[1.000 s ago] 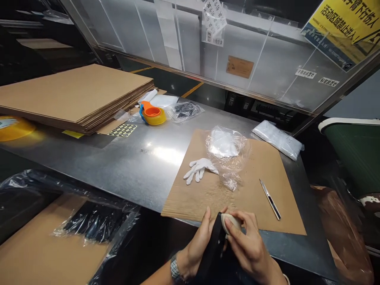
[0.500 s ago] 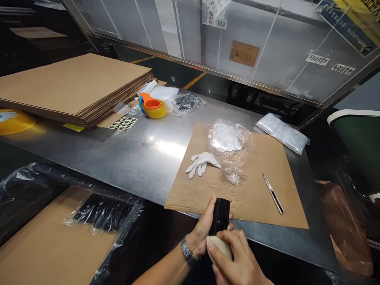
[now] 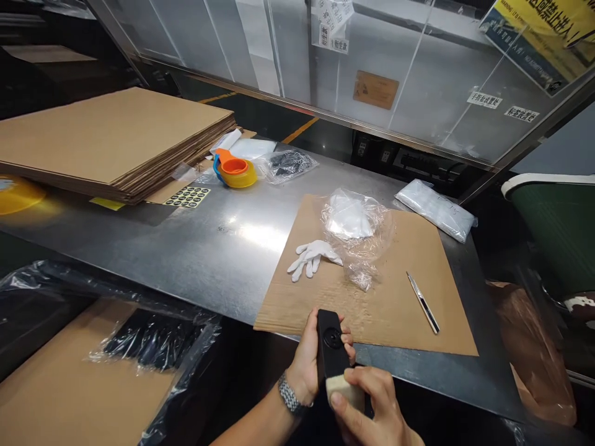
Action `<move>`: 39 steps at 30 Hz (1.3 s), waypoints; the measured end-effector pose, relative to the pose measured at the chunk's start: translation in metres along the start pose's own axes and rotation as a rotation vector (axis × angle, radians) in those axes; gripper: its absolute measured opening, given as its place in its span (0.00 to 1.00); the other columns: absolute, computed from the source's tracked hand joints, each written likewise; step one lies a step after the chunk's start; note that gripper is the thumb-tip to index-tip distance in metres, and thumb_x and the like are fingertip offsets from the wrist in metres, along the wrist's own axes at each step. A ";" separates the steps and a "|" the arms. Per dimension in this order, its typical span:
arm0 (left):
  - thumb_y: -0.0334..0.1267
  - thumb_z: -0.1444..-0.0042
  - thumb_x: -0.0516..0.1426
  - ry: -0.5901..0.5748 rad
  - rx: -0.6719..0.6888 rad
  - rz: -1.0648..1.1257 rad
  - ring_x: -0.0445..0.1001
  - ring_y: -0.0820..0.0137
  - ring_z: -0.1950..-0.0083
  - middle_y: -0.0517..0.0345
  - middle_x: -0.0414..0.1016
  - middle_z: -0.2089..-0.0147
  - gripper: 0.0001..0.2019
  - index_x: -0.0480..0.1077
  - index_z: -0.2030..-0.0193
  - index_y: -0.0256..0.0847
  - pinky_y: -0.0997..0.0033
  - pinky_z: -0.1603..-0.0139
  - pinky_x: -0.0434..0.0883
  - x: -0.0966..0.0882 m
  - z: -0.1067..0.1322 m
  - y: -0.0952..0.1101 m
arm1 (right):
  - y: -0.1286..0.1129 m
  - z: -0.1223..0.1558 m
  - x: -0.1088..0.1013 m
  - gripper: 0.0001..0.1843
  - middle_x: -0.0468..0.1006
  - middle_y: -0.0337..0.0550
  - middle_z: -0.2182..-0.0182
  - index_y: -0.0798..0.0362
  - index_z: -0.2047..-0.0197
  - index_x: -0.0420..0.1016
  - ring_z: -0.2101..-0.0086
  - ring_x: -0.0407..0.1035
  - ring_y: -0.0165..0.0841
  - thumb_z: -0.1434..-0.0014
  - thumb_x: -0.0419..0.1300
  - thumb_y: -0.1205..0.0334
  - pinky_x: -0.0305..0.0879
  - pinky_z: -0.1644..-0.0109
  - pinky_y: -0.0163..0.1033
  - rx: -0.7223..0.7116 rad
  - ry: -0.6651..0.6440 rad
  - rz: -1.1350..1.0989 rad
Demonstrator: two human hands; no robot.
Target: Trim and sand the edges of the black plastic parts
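Observation:
My left hand [image 3: 304,353], with a metal watch on its wrist, is wrapped round a long black box-shaped part [image 3: 331,337] that has a round dark disc on its upper face. My right hand [image 3: 376,402] pinches a cream-coloured block [image 3: 343,389], perhaps a sponge or felt pad, against the near end of the black part. Both hands are just in front of the table edge. Beyond them, a white glove [image 3: 315,257] lies on a cardboard sheet [image 3: 395,310], beside a clear plastic bag [image 3: 356,226] with white contents. A cutter knife [image 3: 423,303] rests farther right.
A stack of cardboard [image 3: 121,136] stands on the left of the metal table [image 3: 199,248]. An orange tape dispenser [image 3: 235,170], a sticker sheet [image 3: 187,197] and packed plastic bags [image 3: 437,210] lie around. An open carton [image 3: 79,378] lined with plastic is at lower left.
The black part has turned in my left hand, so the face with the round disc now shows. The cream block has shifted slightly right and stays at its near end. The view moved slightly.

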State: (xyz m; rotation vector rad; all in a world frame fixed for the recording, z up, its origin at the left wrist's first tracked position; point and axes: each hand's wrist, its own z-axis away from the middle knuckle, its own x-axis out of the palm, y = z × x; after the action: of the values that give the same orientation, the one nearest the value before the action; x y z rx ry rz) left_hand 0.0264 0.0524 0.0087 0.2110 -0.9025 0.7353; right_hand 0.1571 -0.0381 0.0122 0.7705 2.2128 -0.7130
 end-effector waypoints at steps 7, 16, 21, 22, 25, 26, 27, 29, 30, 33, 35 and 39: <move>0.51 0.39 0.44 -0.024 0.036 -0.103 0.68 0.71 0.76 0.54 0.69 0.74 0.23 0.68 0.70 0.32 0.69 0.72 0.70 0.007 0.017 0.014 | 0.073 0.039 0.024 0.23 0.69 0.51 0.55 0.50 0.42 0.63 0.56 0.65 0.38 0.41 0.52 0.68 0.67 0.56 0.48 0.397 0.021 0.157; 0.32 0.51 0.62 0.025 0.365 -0.370 0.73 0.73 0.76 0.60 0.74 0.73 0.12 0.69 0.59 0.37 0.76 0.76 0.70 0.003 0.022 -0.001 | 0.163 0.038 0.016 0.21 0.69 0.57 0.58 0.61 0.49 0.68 0.56 0.60 0.44 0.38 0.47 0.56 0.59 0.53 0.52 0.765 -0.007 0.400; 0.32 0.47 0.58 0.006 0.212 -0.144 0.73 0.74 0.76 0.61 0.72 0.76 0.07 0.70 0.60 0.36 0.71 0.68 0.73 -0.007 0.017 0.005 | 0.197 0.048 -0.011 0.13 0.69 0.49 0.64 0.60 0.58 0.70 0.61 0.63 0.39 0.41 0.53 0.59 0.58 0.55 0.49 0.980 -0.084 0.439; 0.32 0.46 0.57 -0.021 0.181 -0.093 0.74 0.73 0.73 0.60 0.73 0.76 0.06 0.70 0.61 0.37 0.66 0.62 0.74 -0.008 0.015 0.006 | 0.201 0.049 -0.015 0.11 0.69 0.45 0.65 0.58 0.60 0.69 0.62 0.64 0.36 0.41 0.54 0.59 0.59 0.56 0.46 1.006 -0.106 0.422; 0.34 0.44 0.55 -0.130 0.138 -0.005 0.76 0.63 0.59 0.54 0.77 0.66 0.06 0.70 0.61 0.38 0.45 0.50 0.67 -0.010 0.013 0.007 | 0.200 0.046 -0.022 0.10 0.68 0.39 0.70 0.56 0.67 0.67 0.68 0.64 0.31 0.41 0.53 0.58 0.60 0.62 0.40 1.073 -0.133 0.359; 0.36 0.45 0.55 -0.178 0.131 0.002 0.75 0.58 0.55 0.51 0.77 0.61 0.07 0.70 0.59 0.38 0.40 0.49 0.65 -0.010 0.013 0.007 | 0.196 0.044 -0.024 0.10 0.67 0.39 0.72 0.55 0.69 0.66 0.70 0.63 0.32 0.41 0.52 0.58 0.59 0.64 0.39 1.089 -0.131 0.330; 0.37 0.45 0.55 -0.221 0.133 -0.009 0.73 0.55 0.52 0.48 0.76 0.57 0.09 0.70 0.58 0.38 0.38 0.49 0.64 -0.009 0.013 0.007 | 0.189 0.041 -0.025 0.11 0.66 0.40 0.73 0.54 0.70 0.66 0.71 0.62 0.32 0.41 0.51 0.57 0.58 0.66 0.38 1.101 -0.127 0.294; 0.38 0.44 0.55 -0.266 0.169 -0.065 0.73 0.54 0.51 0.46 0.75 0.54 0.10 0.71 0.57 0.38 0.38 0.49 0.64 -0.007 0.016 0.007 | 0.168 0.033 -0.027 0.13 0.66 0.39 0.75 0.53 0.68 0.65 0.73 0.61 0.32 0.41 0.48 0.54 0.57 0.69 0.37 1.112 -0.122 0.196; 0.37 0.43 0.54 -0.271 0.196 -0.096 0.73 0.56 0.52 0.47 0.75 0.54 0.10 0.71 0.57 0.37 0.39 0.49 0.64 -0.006 0.018 0.007 | 0.156 0.029 -0.028 0.14 0.66 0.38 0.76 0.53 0.66 0.66 0.75 0.61 0.32 0.40 0.47 0.52 0.57 0.70 0.36 1.109 -0.125 0.135; 0.36 0.41 0.52 -0.257 0.273 -0.178 0.74 0.60 0.56 0.48 0.75 0.56 0.10 0.72 0.58 0.36 0.45 0.51 0.67 -0.002 0.023 0.005 | 0.114 0.014 -0.028 0.18 0.69 0.38 0.75 0.51 0.63 0.66 0.74 0.63 0.31 0.38 0.44 0.47 0.59 0.70 0.34 1.076 -0.151 -0.055; 0.36 0.42 0.53 -0.246 0.321 -0.211 0.74 0.62 0.58 0.50 0.75 0.56 0.10 0.72 0.57 0.37 0.50 0.53 0.69 0.000 0.026 0.004 | 0.089 0.005 -0.028 0.18 0.70 0.39 0.72 0.51 0.61 0.66 0.72 0.64 0.30 0.38 0.45 0.47 0.61 0.68 0.33 1.067 -0.147 -0.224; 0.42 0.42 0.53 -0.255 0.310 -0.266 0.75 0.65 0.62 0.48 0.76 0.61 0.15 0.72 0.56 0.32 0.62 0.56 0.71 -0.002 0.029 0.005 | 0.051 -0.009 -0.026 0.18 0.68 0.36 0.77 0.52 0.54 0.64 0.75 0.62 0.28 0.38 0.48 0.48 0.60 0.69 0.32 1.131 -0.064 -0.631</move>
State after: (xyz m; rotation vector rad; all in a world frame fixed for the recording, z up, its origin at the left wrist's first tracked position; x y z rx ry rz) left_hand 0.0037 0.0417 0.0244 0.6991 -0.9744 0.6043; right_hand 0.2036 -0.0056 0.0234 0.4752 1.8472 -2.3454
